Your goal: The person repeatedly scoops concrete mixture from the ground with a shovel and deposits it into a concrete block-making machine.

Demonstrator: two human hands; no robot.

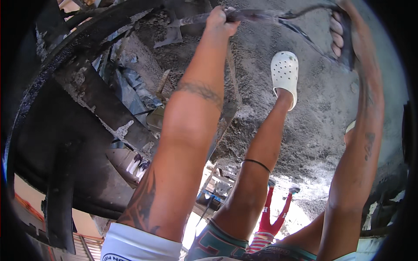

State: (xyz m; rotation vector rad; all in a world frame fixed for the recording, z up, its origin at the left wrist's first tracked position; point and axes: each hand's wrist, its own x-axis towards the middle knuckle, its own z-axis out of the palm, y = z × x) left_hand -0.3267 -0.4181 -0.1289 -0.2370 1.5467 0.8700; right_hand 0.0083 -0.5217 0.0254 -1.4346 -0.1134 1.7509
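Observation:
A shovel with a dark shaft lies across the top of the head view. My left hand is wrapped round the shaft toward its left end. At the far right, my right hand is closed round the crossbar of the forked handle. Beyond my left hand, the shaft meets a grey, dusty metal piece that looks like the blade; its outline is partly lost against the rubble. Grey, gritty ground lies below the shovel.
A large blackened round metal frame with broad bars curves along the left. Crumpled bluish sheeting and debris lie inside it. My white clog stands on the ground. A person in red trousers is behind, near the lower edge.

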